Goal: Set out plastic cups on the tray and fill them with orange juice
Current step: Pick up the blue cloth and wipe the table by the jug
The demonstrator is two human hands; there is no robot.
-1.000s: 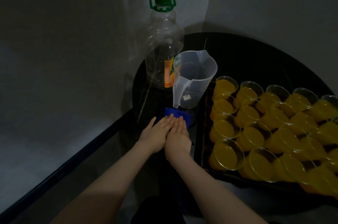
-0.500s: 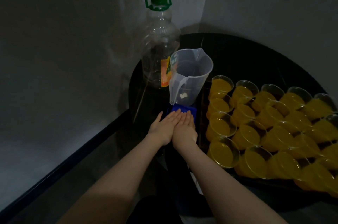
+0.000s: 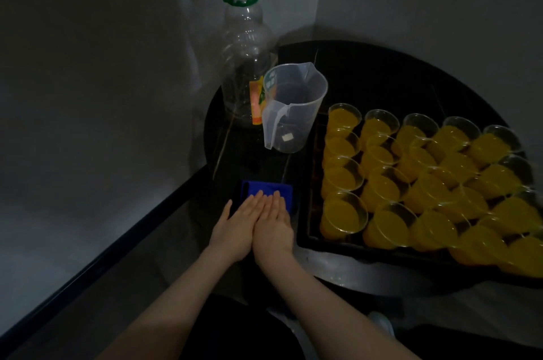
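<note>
Now both flat hands, left hand [image 3: 235,224] and right hand [image 3: 273,227], press a soft blue cloth [image 3: 266,190]. Round clear cups [image 3: 343,212] of juice stand upright on the black tray [image 3: 305,230].

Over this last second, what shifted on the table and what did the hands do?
Both hands, left hand and right hand, drew the blue cloth back from the foot of the measuring jug toward the person, pressing it flat with straight fingers. Nothing was picked up or let go. The jug, the empty bottle and the filled cups on the tray stayed put.
</note>
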